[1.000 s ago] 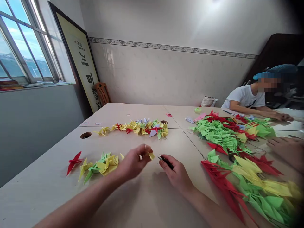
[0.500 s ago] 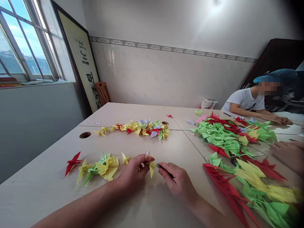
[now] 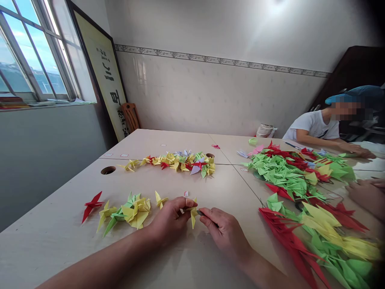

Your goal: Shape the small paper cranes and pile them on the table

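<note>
My left hand (image 3: 171,222) is closed, pinching a small folded yellow paper flower (image 3: 193,218) between thumb and fingers. From the right, my right hand (image 3: 227,235) grips a thin dark tool (image 3: 199,212) whose tip is at the flower; most of it is hidden in the fingers, and I cannot make out its kind. Just beyond my left hand lies another yellow paper flower (image 3: 161,199). Further left are a cluster of yellow and green paper flowers (image 3: 136,210) and a single red paper flower (image 3: 92,206).
A row of mixed paper flowers (image 3: 171,162) lies farther back on the table (image 3: 60,224), near a round cable hole (image 3: 108,170). Heaped green and red flowers (image 3: 279,170) cover the right. A person in a blue cap (image 3: 315,124) leans there; another hand (image 3: 365,194) rests nearer.
The view has shifted slightly. Less of the dark tool shows in my right hand now. Both hands stay close together at the yellow flower, which has tilted a little.
</note>
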Demonstrator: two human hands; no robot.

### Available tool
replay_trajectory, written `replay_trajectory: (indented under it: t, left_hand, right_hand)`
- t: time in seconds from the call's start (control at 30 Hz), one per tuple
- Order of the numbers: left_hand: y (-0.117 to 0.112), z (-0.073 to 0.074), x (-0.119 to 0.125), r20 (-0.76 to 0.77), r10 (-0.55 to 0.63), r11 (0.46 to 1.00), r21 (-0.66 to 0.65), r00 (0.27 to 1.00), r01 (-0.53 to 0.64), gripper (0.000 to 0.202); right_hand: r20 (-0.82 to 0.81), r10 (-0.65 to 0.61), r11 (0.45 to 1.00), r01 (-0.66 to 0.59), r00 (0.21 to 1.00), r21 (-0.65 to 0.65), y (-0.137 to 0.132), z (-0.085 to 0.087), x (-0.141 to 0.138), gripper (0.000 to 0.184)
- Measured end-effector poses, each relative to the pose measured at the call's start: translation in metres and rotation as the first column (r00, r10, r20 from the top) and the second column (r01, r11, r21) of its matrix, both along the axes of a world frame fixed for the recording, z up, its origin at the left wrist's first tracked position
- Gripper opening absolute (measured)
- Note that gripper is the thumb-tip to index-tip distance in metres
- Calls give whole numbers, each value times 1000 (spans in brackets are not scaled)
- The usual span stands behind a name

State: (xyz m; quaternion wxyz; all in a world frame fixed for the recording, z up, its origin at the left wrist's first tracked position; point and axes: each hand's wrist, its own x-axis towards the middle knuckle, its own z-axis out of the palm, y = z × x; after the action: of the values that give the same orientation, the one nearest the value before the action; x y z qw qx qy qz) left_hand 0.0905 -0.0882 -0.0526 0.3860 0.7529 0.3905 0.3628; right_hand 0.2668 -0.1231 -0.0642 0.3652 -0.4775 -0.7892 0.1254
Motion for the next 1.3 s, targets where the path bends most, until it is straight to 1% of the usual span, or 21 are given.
replay_trajectory:
  t: [0.13,0.33,0.43,0.53,0.6,0.67,0.73,0.8,0.83,0.9,0.97,1.0,1.07,1.17,1.23,1.3]
  left_hand:
    - [-1,2,1,-1,5,1000,-30,1000,-5,20]
    - [3,-3,1,73,-9,996,-89,997,15,18]
    - [4,-3,1,98,-24,992,-124,995,36,18]
    - [4,-1,2,122,-13,987,-160,992,33,17]
    - [5,-1,4,174,6,981,-190,985,27,16]
    - [6,-1,5,266,28,965,-258,963,43,17]
    - [6,0,6,365,61,929,-360,929,81,20]
    - [4,4,7,426,125,869,-483,896,109,24]
    - [2,6,7,447,166,829,-546,879,121,25]
    - [-1,11,7,485,260,730,-665,835,158,26]
    - [-4,13,7,522,357,630,-747,775,213,27]
    - [-4,13,7,537,402,594,-769,742,235,28]
    - [-3,11,6,566,465,556,-785,680,273,29]
    - [-1,8,5,607,499,535,-777,618,332,24]
    - [-1,8,5,615,508,512,-779,603,363,18]
    - [-2,10,6,612,510,495,-784,605,376,14]
  right_hand:
    - [0,-10,1000,10,1000,11,1,0,0,23]
    - [-19,-14,1000,14,1000,-4,1,-1,0,24]
    - [-16,0,1000,0,1000,19,1,-1,1,24]
    - [-11,3,999,-2,1000,41,1,0,1,24]
    - [-39,-14,1000,15,999,25,2,1,1,25]
    - [-117,-41,999,39,992,-18,2,2,1,25]
    - [-218,-81,994,64,973,-83,1,4,0,27]
    - [-295,-118,984,73,948,-161,0,6,-2,29]
    - [-320,-129,978,68,938,-197,-1,7,-2,31]
    - [-351,-122,969,36,929,-243,-3,8,-4,32]
    - [-361,-93,969,1,928,-247,-6,10,-6,30]
    - [-360,-79,971,-10,930,-241,-7,10,-6,29]
    - [-362,-59,975,-25,930,-223,-9,11,-7,28]
    - [-398,-38,975,-54,916,-217,-12,11,-8,28]
    - [-427,-42,970,-64,903,-233,-12,10,-8,28]
    - [-437,-53,967,-63,898,-247,-11,9,-9,28]
